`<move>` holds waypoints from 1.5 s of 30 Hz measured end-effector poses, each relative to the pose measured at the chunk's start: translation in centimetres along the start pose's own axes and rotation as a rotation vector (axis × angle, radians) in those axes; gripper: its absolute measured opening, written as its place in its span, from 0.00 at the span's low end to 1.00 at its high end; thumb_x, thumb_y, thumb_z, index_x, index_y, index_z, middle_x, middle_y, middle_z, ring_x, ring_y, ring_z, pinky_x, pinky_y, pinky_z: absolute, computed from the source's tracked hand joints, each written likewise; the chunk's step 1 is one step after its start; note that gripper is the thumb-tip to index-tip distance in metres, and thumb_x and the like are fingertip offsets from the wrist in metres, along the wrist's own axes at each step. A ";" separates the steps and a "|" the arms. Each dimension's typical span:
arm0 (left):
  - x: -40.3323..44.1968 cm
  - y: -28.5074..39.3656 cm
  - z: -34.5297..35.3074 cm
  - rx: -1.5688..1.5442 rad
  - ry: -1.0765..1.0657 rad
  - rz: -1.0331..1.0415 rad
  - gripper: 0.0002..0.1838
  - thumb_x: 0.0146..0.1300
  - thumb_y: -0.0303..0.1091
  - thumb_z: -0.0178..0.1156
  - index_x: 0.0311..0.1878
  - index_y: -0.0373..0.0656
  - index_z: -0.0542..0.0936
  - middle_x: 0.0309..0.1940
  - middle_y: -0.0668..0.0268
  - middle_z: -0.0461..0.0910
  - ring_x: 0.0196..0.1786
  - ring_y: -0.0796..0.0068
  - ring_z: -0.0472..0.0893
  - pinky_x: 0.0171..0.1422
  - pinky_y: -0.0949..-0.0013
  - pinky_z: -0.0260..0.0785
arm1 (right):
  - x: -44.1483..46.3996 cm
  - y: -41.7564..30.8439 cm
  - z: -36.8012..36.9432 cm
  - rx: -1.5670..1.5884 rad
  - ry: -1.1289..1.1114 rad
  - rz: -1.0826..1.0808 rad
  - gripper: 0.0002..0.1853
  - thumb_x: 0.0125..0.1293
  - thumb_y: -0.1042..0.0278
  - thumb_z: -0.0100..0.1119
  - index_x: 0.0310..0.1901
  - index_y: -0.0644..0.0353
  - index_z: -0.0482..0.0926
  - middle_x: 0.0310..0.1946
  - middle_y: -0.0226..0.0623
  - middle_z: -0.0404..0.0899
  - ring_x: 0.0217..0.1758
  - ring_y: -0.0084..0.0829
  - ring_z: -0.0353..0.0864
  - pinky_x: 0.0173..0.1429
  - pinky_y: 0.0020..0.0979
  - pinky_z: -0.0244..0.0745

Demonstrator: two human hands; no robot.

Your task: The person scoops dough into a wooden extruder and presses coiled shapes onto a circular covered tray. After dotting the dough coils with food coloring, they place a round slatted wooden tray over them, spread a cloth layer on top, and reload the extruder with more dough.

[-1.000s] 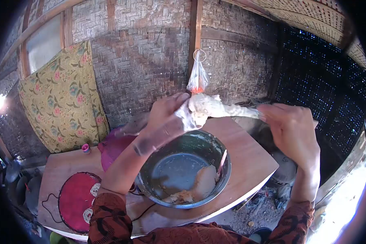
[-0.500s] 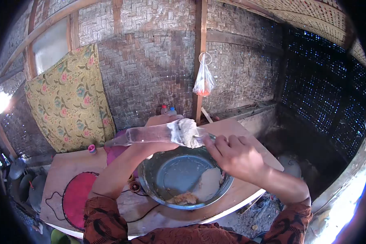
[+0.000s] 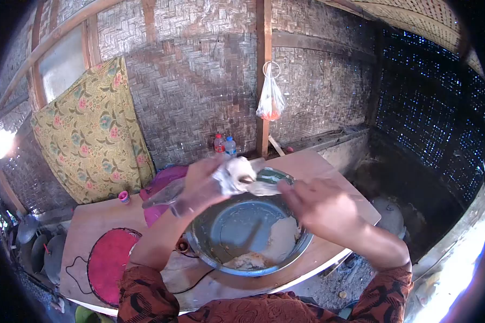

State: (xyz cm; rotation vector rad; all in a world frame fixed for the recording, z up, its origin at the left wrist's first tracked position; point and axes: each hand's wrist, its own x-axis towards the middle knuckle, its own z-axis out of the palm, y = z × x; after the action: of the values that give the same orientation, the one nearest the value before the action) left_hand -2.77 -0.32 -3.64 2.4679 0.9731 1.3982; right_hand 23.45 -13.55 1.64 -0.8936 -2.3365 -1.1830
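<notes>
Head view: above the basin (image 3: 253, 272), the left hand (image 3: 200, 175) is clenched around a clear plastic bag (image 3: 223, 183), whose long tail trails back along the wrist. A whitish lump (image 3: 240, 168) bulges at the gathered plastic, over the far side of the basin. The right hand (image 3: 323, 207), over the right side of the basin, has its fingers curled and pinches a loose edge of the bag, the plastic spanning the gap between the two hands; blur hides the exact grip. Inside the basin, a smooth pale paste (image 3: 283, 238) lies to the right and a crumbly clump (image 3: 248, 261) sits along the near wall. The basin stands on a wooden counter (image 3: 328, 173). Beyond the basin are two small bottles, one with a red cap (image 3: 219, 143) and one with a blue cap (image 3: 230, 146), and a knotted bag (image 3: 270, 102) with something orange in it hangs from a post. Left of the basin lie a round red mat (image 3: 110, 264) and, further back, a small pink cup (image 3: 124, 197).
</notes>
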 end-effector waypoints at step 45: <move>2.0 -2.8 -3.9 0.507 0.377 0.172 0.15 0.52 0.40 0.65 0.41 0.44 0.77 0.27 0.59 0.78 0.31 0.59 0.79 0.36 0.62 0.72 | -8.0 -1.0 7.8 0.799 -0.632 0.392 0.20 0.64 0.65 0.54 0.58 0.53 0.75 0.37 0.41 0.83 0.33 0.38 0.83 0.37 0.37 0.77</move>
State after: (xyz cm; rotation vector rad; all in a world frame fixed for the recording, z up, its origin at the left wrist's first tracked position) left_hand -6.54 2.36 -1.26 2.7417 1.3636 1.9278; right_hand 28.25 -10.58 -8.04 -1.4159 -2.5453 0.2539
